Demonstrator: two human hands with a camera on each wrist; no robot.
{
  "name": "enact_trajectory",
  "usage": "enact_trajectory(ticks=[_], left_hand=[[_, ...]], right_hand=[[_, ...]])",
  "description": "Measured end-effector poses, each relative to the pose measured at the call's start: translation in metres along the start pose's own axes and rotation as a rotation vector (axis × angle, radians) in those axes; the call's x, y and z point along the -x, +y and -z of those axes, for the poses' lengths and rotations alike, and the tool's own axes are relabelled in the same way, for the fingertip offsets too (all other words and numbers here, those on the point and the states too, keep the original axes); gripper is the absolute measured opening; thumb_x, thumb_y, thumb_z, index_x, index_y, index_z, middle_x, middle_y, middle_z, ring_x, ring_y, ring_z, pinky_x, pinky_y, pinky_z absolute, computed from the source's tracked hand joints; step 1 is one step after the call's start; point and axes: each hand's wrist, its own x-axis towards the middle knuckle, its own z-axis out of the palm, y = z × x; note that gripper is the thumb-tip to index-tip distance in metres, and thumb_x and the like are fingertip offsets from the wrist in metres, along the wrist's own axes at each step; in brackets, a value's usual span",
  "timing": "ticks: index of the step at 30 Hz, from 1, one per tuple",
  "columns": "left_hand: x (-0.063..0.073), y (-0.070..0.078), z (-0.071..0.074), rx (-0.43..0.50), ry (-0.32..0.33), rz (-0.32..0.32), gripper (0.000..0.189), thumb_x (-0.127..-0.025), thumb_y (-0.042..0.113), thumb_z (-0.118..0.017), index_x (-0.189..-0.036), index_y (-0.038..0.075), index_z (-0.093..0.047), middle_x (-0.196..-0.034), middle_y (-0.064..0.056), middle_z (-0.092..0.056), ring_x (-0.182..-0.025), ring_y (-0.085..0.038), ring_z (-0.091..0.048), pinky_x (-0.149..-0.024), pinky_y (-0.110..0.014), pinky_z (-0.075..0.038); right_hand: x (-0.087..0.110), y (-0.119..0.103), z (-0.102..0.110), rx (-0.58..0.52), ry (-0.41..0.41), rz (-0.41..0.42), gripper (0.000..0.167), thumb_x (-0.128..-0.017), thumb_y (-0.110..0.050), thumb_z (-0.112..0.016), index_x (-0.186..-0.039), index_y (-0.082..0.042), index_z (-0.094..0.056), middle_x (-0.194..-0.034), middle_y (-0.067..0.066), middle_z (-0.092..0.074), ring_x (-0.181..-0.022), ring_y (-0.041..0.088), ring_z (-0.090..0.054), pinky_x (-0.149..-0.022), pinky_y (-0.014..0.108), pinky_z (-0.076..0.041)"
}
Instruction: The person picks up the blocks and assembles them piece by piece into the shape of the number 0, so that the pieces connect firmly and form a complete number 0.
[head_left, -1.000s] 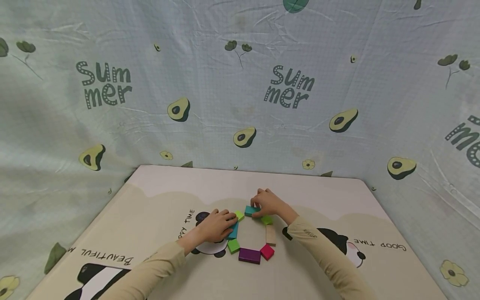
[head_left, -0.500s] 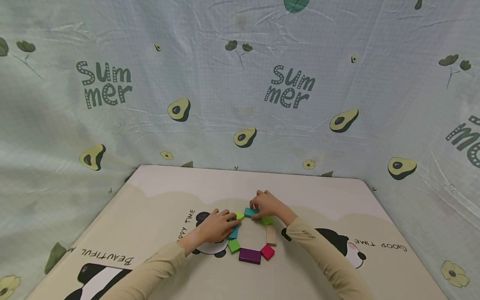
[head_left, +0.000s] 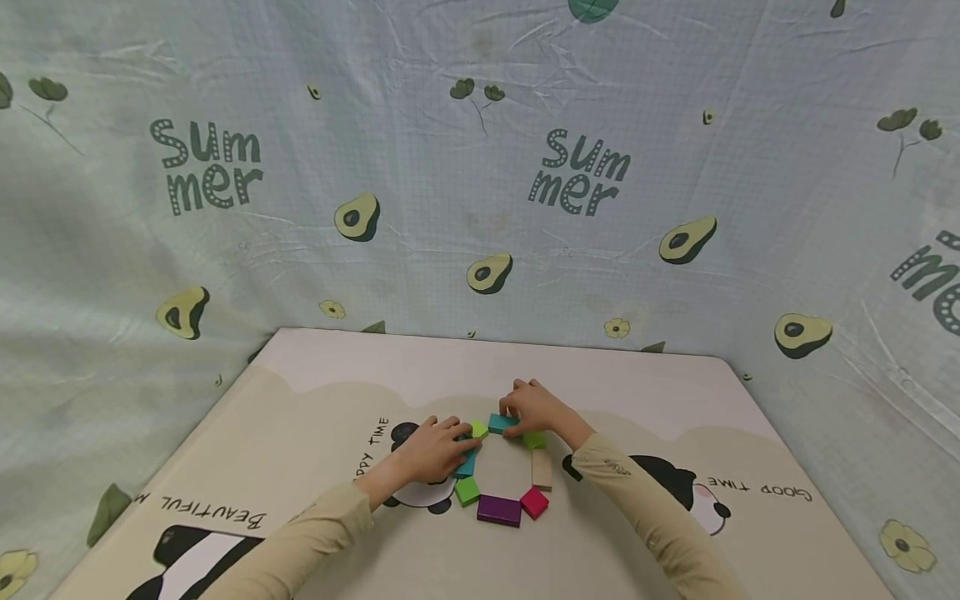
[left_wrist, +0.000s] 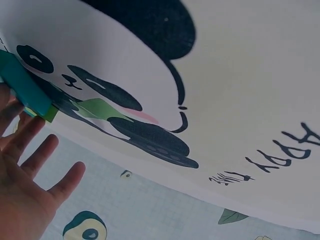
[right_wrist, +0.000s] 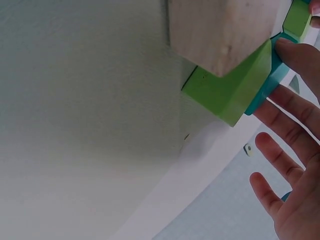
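Several coloured blocks form a ring on the table. In the head view my left hand (head_left: 433, 450) lies over the ring's left side, its fingers touching a teal block (head_left: 467, 465) and a light green block (head_left: 479, 428). The left wrist view shows its outer fingers spread and straight beside the teal block (left_wrist: 27, 87). At the far side, my right hand (head_left: 542, 412) pinches another teal block (head_left: 501, 423) between thumb and fingers. That teal block (right_wrist: 263, 90) touches a green block (right_wrist: 230, 87) in the right wrist view. My left thumb's contact is hard to make out.
A wooden block (head_left: 542, 470), a red block (head_left: 535, 502), a purple block (head_left: 498, 511) and a green block (head_left: 467, 492) make up the ring's right and near sides. The table (head_left: 630, 558) has panda prints; a patterned cloth (head_left: 420, 150) hangs behind it.
Over the last second the teal block under my right hand shifts very slightly left, closer to the light green block. My left hand stays almost in place.
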Motion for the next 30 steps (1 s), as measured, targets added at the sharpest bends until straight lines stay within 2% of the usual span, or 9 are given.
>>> enact_trajectory(ticks=[12,15,19,22,30], left_hand=[[0.001,0.000,0.001,0.011,-0.002,0.013,0.035,-0.089,0.032,-0.052,-0.123,0.024,-0.054,-0.117,0.000,-0.054,-0.104,-0.016,-0.051,-0.072,-0.035,-0.043],[-0.001,0.001,0.002,0.058,-0.037,0.037,0.038,-0.089,0.032,-0.052,-0.126,0.025,-0.051,-0.122,-0.004,-0.051,-0.109,-0.019,-0.048,-0.076,-0.037,-0.044],[-0.006,0.002,0.003,0.139,-0.102,0.100,0.039,-0.090,0.033,-0.047,-0.129,0.027,-0.048,-0.128,-0.011,-0.046,-0.116,-0.025,-0.044,-0.085,-0.045,-0.042],[-0.010,0.002,0.003,0.173,-0.133,0.138,0.038,-0.091,0.034,-0.044,-0.129,0.029,-0.048,-0.127,-0.013,-0.047,-0.116,-0.027,-0.043,-0.089,-0.050,-0.039],[-0.016,0.001,-0.002,0.165,-0.130,0.164,0.035,-0.092,0.037,-0.041,-0.124,0.029,-0.053,-0.117,-0.007,-0.053,-0.108,-0.024,-0.046,-0.087,-0.050,-0.039]], right_hand=[[0.000,-0.002,0.002,-0.011,-0.006,-0.008,0.025,-0.073,-0.041,-0.069,-0.088,-0.021,-0.066,-0.071,-0.007,-0.058,-0.073,0.010,-0.040,-0.071,0.031,-0.032],[0.001,-0.003,0.002,-0.010,-0.012,-0.011,0.026,-0.072,-0.041,-0.070,-0.088,-0.021,-0.066,-0.072,-0.006,-0.059,-0.074,0.010,-0.041,-0.071,0.031,-0.033],[0.002,-0.004,0.003,-0.011,-0.017,-0.016,0.026,-0.072,-0.040,-0.070,-0.089,-0.020,-0.066,-0.074,-0.005,-0.060,-0.074,0.010,-0.041,-0.073,0.033,-0.034],[0.002,-0.005,0.003,-0.011,-0.019,-0.022,0.026,-0.073,-0.041,-0.070,-0.089,-0.021,-0.066,-0.074,-0.005,-0.060,-0.075,0.010,-0.041,-0.073,0.033,-0.034],[0.002,-0.004,0.003,-0.017,-0.019,-0.032,0.026,-0.073,-0.042,-0.069,-0.089,-0.022,-0.065,-0.074,-0.006,-0.059,-0.075,0.010,-0.041,-0.074,0.033,-0.034]])
